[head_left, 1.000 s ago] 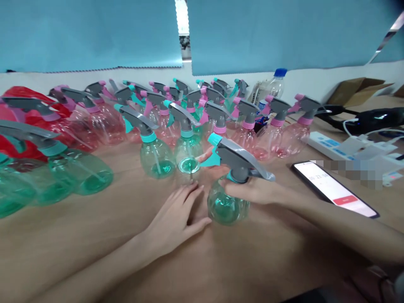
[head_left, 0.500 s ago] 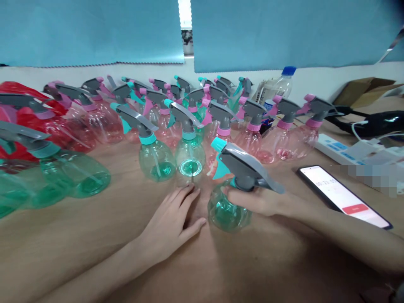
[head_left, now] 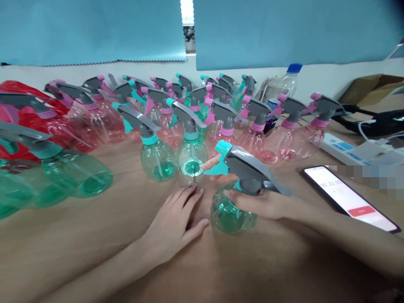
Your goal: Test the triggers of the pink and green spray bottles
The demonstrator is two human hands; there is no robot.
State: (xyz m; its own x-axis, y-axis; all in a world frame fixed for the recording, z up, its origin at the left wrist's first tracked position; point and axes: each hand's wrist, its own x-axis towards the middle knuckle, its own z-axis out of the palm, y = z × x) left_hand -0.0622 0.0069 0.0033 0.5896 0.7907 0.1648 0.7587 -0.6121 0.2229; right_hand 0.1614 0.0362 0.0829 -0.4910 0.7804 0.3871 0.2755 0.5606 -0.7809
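Observation:
My right hand (head_left: 261,203) is wrapped round the neck of a green spray bottle (head_left: 233,214) with a grey head and a turquoise trigger (head_left: 217,168). One finger sticks out straight beyond the trigger; part of the hand is hidden behind the bottle. The bottle is upright at the table, its nozzle pointing away and to the left. Flat on the wooden table (head_left: 151,277) lies my left hand (head_left: 175,214), fingers spread, holding nothing. Just beyond its fingertips stand two more green spray bottles (head_left: 158,160) with turquoise collars.
Several pink spray bottles (head_left: 227,131) crowd the back of the table. Green ones (head_left: 77,174) stand at the left, near a red plastic bag (head_left: 15,88). To the right are a phone (head_left: 344,193), a white power strip (head_left: 344,149) and a cardboard box (head_left: 366,90).
The finger at the trigger has stretched out forward from a more curled pose, and the trigger sits farther from the neck. My left hand rests as before. The view has shifted slightly.

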